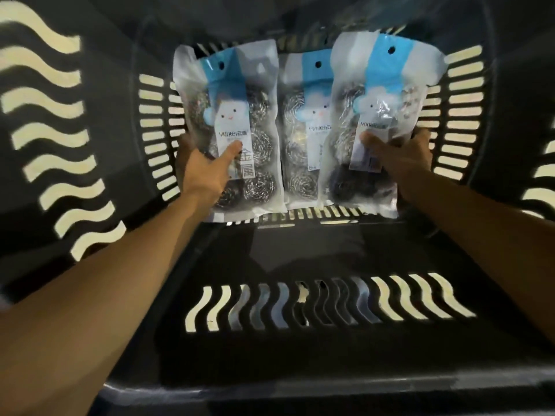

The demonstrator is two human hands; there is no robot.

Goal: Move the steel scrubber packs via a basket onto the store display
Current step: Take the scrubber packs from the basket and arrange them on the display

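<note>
I look down into a dark plastic basket (300, 349) with slotted walls. Three steel scrubber packs with blue-and-white labels are inside it. My left hand (204, 172) grips the left pack (240, 115), thumb on its front label and fingers behind. My right hand (399, 154) grips the right pack (381, 94) the same way, low on its label. The middle pack (303, 139) lies on the basket floor between them, partly covered by the right pack.
The basket's near wall (315, 301) has wavy slots, and the left wall (45, 115) has the same. Straight slots line the floor edges (462, 115) beside the packs. Pale ground shows through the slots.
</note>
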